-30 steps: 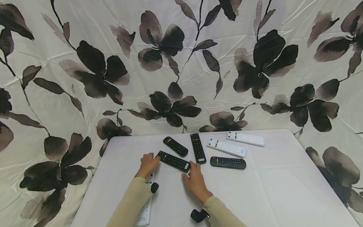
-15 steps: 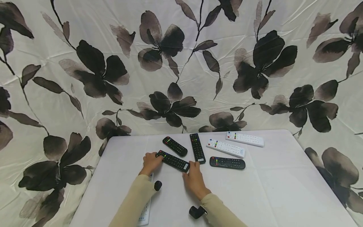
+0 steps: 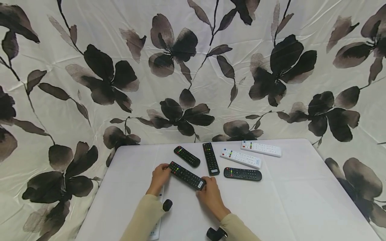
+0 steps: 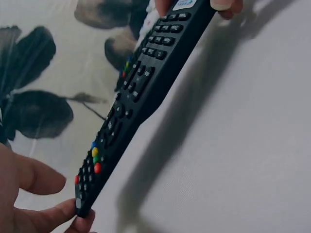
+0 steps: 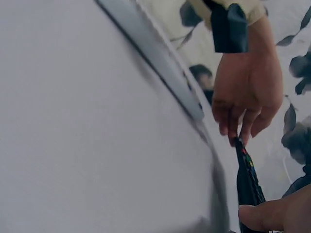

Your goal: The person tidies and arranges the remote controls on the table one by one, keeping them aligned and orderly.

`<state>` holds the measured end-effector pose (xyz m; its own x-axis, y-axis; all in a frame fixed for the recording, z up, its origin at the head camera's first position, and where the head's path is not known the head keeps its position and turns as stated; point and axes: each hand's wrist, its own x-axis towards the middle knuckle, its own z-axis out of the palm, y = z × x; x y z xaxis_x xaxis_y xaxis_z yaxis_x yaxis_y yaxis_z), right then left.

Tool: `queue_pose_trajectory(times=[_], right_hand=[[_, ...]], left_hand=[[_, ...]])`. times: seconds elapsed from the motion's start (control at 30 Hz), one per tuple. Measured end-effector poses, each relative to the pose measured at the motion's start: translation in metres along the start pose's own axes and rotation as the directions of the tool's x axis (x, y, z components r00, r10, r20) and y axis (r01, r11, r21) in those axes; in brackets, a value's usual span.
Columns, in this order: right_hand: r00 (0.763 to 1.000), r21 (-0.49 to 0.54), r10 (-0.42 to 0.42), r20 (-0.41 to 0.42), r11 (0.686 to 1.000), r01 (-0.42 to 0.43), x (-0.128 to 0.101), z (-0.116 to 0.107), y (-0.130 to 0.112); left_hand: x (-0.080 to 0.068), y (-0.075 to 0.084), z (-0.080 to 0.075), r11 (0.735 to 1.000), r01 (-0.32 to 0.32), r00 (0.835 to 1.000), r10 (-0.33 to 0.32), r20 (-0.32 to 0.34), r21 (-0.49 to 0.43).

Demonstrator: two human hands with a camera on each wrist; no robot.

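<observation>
A black remote control (image 3: 187, 175) hangs slightly tilted over the white table, its shadow lying apart from it in the left wrist view. My left hand (image 3: 159, 179) pinches its far-left end, near the coloured buttons. At the opposite end, by the pale label, my right hand (image 3: 212, 197) grips it between thumb and fingers. Its button face points up; the underside is hidden from the head view. In the right wrist view the left hand (image 5: 250, 90) is seen beyond the remote control (image 5: 248, 182), at its far tip.
Behind lie two black remotes (image 3: 187, 156) (image 3: 211, 159). To the right are two white remotes (image 3: 240, 158) (image 3: 261, 148) and a dark one (image 3: 242, 174). Another white remote (image 3: 155, 232) lies partly under the left forearm. A floral cloth (image 3: 181, 67) hangs behind the table (image 3: 286, 201).
The black remote control between my hands has come up off the table and slightly toward me. Both hands moved with it, the right one a little to the right. The other remotes stay put.
</observation>
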<state>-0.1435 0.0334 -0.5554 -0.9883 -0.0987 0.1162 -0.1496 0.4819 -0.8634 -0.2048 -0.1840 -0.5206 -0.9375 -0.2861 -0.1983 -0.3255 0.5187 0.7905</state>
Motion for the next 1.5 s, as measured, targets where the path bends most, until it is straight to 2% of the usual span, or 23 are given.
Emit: queue_pose_trajectory(times=[0.13,0.23,0.37,0.53,0.63,0.77,0.97,1.2,1.4,1.5], right_hand=[[0.998,0.062,0.030,0.052,0.998,-0.033,-0.015,-0.007,0.000],[0.991,0.118,0.076,0.111,0.989,-0.089,-0.027,-0.013,0.000],[0.975,0.159,0.126,0.184,0.975,-0.156,-0.045,-0.020,-0.001],[0.962,0.186,0.141,0.235,0.965,-0.186,-0.063,-0.023,-0.002],[0.948,0.209,0.168,0.272,0.951,-0.228,-0.071,-0.024,-0.001],[0.930,0.238,0.193,0.313,0.932,-0.273,-0.080,-0.025,0.000],[0.924,0.326,0.162,0.345,0.903,-0.280,-0.091,-0.025,0.005],[0.897,0.417,0.152,0.415,0.845,-0.336,-0.100,-0.023,0.006],[0.852,0.447,0.146,0.503,0.800,-0.400,-0.104,-0.015,0.008],[0.845,0.439,0.138,0.517,0.804,-0.400,-0.105,-0.010,0.007]], left_hand=[[-0.012,-0.005,-0.001,0.995,-0.078,0.997,0.078,0.009,-0.061],[-0.022,-0.008,-0.002,0.990,-0.100,0.994,0.103,0.028,-0.103],[-0.037,-0.010,-0.004,0.982,-0.082,0.994,0.094,0.061,-0.170],[-0.051,-0.010,-0.005,0.949,-0.048,0.990,0.087,0.112,-0.311],[-0.057,-0.011,-0.004,0.935,-0.030,0.986,0.085,0.141,-0.353],[-0.062,-0.013,-0.004,0.934,-0.034,0.980,0.101,0.174,-0.356],[-0.067,-0.016,-0.001,0.926,-0.020,0.970,0.108,0.216,-0.376],[-0.069,-0.017,0.002,0.920,-0.008,0.964,0.112,0.242,-0.392],[-0.071,-0.015,0.002,0.936,0.016,0.957,0.088,0.277,-0.352],[-0.071,-0.014,0.001,0.948,0.010,0.952,0.088,0.293,-0.317]])
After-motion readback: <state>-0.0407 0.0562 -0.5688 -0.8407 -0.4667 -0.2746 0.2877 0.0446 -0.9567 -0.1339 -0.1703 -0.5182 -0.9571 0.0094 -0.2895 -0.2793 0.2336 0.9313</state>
